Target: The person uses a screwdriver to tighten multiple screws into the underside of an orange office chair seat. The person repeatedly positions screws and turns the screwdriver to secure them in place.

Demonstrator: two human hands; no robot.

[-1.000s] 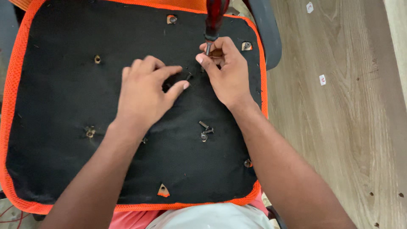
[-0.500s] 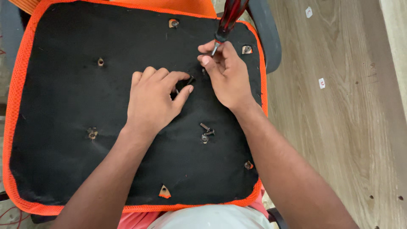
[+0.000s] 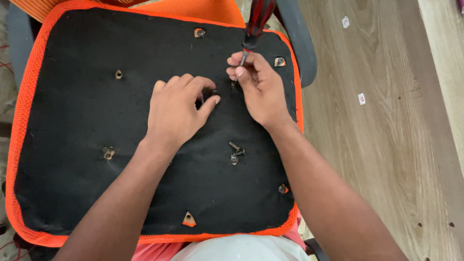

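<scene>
While right hand [image 3: 261,89] grips one screwdriver [image 3: 255,24], two loose screws [image 3: 236,152] lie nearby.

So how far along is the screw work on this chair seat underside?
Loose screws lie on the black fabric panel, so some look removed. In hand: the right hand holds a red-handled screwdriver beside the left hand. A bolt at lower left remains.
</scene>
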